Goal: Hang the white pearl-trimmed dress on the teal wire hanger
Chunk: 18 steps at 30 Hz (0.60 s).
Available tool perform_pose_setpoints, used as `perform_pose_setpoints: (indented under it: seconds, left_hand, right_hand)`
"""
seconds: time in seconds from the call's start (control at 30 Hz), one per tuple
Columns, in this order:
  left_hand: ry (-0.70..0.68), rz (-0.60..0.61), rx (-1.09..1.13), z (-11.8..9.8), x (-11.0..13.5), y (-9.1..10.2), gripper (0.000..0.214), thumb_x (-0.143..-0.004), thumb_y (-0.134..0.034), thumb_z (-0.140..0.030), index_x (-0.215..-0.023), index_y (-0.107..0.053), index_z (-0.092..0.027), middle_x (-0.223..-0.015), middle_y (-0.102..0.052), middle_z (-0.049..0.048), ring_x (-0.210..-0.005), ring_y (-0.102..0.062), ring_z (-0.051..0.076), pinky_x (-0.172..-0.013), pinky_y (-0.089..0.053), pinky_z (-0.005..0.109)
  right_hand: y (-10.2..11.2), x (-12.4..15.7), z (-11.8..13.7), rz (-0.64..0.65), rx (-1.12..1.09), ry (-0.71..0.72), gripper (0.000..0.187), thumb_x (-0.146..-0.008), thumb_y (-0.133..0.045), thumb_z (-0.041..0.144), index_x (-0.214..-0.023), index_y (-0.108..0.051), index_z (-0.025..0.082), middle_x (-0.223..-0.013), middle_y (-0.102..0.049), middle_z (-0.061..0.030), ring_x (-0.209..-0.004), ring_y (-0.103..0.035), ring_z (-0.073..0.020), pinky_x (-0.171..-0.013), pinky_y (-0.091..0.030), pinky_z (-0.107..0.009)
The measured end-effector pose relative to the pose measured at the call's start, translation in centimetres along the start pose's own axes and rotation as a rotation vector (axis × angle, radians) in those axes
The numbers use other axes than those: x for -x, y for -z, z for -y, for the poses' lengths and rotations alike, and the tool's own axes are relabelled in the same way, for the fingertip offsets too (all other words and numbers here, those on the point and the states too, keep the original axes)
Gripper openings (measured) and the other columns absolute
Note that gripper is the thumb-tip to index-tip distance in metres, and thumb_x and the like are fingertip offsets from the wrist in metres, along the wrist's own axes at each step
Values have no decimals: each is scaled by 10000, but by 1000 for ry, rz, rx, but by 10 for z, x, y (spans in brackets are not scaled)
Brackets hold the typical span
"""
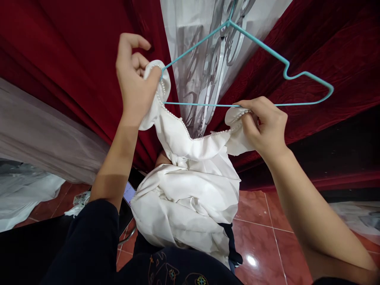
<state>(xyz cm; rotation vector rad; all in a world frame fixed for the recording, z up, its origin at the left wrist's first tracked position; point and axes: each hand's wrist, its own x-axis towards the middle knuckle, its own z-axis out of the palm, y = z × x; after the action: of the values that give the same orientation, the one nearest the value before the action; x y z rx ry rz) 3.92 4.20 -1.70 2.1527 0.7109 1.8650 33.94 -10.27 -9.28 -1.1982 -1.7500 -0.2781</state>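
Observation:
A white dress (pixel 187 190) with a pearl-trimmed neckline hangs down between my raised arms. My left hand (pixel 133 79) is closed on the dress's left shoulder, pinching it at the left end of a teal wire hanger (pixel 267 51). My right hand (pixel 263 124) is closed on the right shoulder of the dress, held against the hanger's bottom bar. The hanger's right end sticks out bare past my right hand. Its hook runs out of view at the top.
Dark red velvet curtains (pixel 59 59) and a sheer patterned white curtain (pixel 204 55) hang behind. Glossy red floor tiles (pixel 267 229) lie below. White cloth or plastic (pixel 20 198) lies at the left, and a phone screen (pixel 129 192) shows beside my left arm.

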Motion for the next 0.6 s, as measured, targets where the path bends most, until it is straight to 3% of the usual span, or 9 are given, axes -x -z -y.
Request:
perform_pose_setpoints:
  seconds: [0.1, 0.2, 0.3, 0.33, 0.4, 0.5, 0.6]
  left_hand:
    - [-135, 24, -27, -10, 14, -17, 307, -940, -790, -416, -1160, -590, -340, -1063, -619, 5, -974, -619, 181, -760, -536, 374]
    - [-304, 79, -75, -26, 41, -35, 169, -1016, -594, -307, -1185, -594, -308, -1149, -631, 45, -1081, -620, 209, -934, -548, 406]
    - [-226, 463, -219, -38, 68, -52, 303, -1040, -427, -135, -1257, -603, -253, -1232, -680, 74, -1159, -636, 225, -1031, -524, 403]
    - [-180, 536, -287, -40, 75, -57, 341, -1045, -400, -107, -1282, -613, -231, -1252, -695, 81, -1180, -636, 234, -1057, -508, 412]
    - [-129, 549, -386, -42, 84, -66, 375, -1053, -387, -77, -1278, -655, -211, -1209, -733, 70, -1149, -649, 244, -1043, -491, 414]
    - [-75, 510, -396, -43, 88, -72, 400, -1056, -391, -44, -1226, -706, -223, -1104, -757, 43, -1080, -667, 232, -986, -487, 390]
    - [-69, 496, -366, -41, 85, -71, 416, -1016, -420, 0, -1177, -730, -225, -1020, -753, 31, -1026, -673, 233, -938, -478, 380]
  right_hand:
    - [-1, -1, -2, -27, 2, 13, 336, -891, -501, 113, -1094, -736, 243, -965, -744, -49, -850, -694, -181, -754, -548, -344]
    - [-1, -2, -5, -26, 7, 16, 320, -898, -502, 121, -1079, -733, 250, -968, -744, -46, -871, -704, -185, -778, -560, -348]
    - [-4, -2, -3, -18, 0, -26, 323, -915, -498, 133, -1094, -726, 274, -972, -737, -41, -882, -703, -197, -798, -569, -370]
    - [-6, -2, -1, -21, -4, -42, 331, -922, -491, 134, -1105, -723, 282, -979, -737, -41, -895, -703, -202, -809, -572, -377]
    - [-12, 0, 4, -48, -20, -25, 364, -919, -487, 121, -1147, -719, 284, -1052, -747, -55, -988, -714, -213, -874, -582, -393]
    - [-13, 6, 0, -239, 10, 97, 403, -882, -539, 129, -1217, -719, 262, -1232, -708, -101, -1167, -682, -254, -1009, -558, -459]
    - [6, 15, -31, -587, 103, 158, 342, -818, -633, 253, -1153, -702, 239, -1149, -604, -109, -1157, -595, -311, -1009, -486, -565]
